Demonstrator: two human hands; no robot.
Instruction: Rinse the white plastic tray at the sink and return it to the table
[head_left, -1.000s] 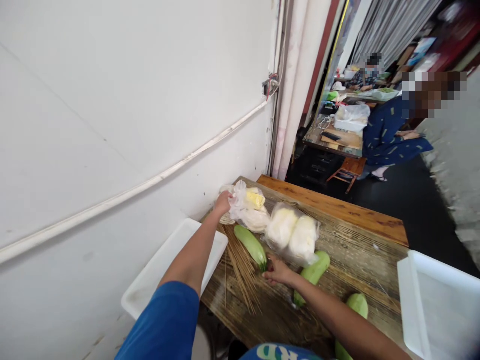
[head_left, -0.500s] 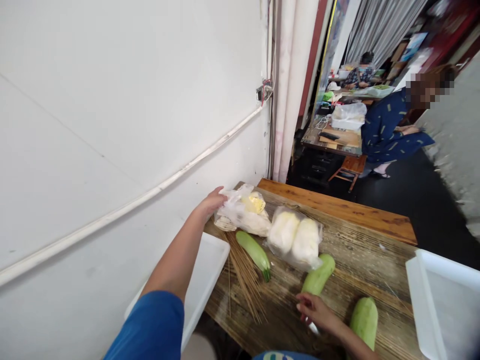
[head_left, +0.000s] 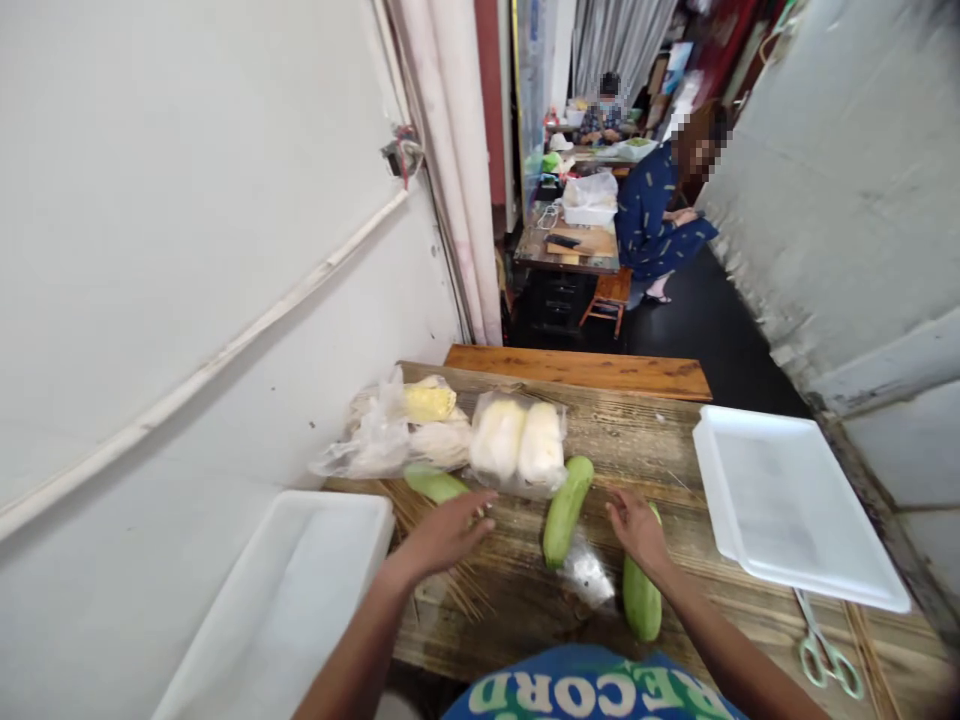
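My left hand (head_left: 448, 532) hovers open over a bundle of thin bamboo skewers (head_left: 450, 580) and the end of a green zucchini (head_left: 435, 485). My right hand (head_left: 637, 527) rests with spread fingers on another zucchini (head_left: 642, 600). Between my hands lies a third zucchini (head_left: 566, 508) and a scrap of clear plastic (head_left: 586, 577). Behind them sit two clear bags, one with yellow and white food (head_left: 405, 430), one with pale rolls (head_left: 517, 450). All lie on a worn wooden table (head_left: 600, 420).
A white plastic tray (head_left: 780, 500) sits at the right, another white tray (head_left: 285, 600) at the left by the white wall. Green-handled scissors (head_left: 825, 655) lie at the right front. Beyond the table, a person in blue (head_left: 652, 210) bends over another table (head_left: 570, 245).
My left hand let go of the bag at the back and came down over the skewers. My right hand moved onto the near zucchini. The view swung right.
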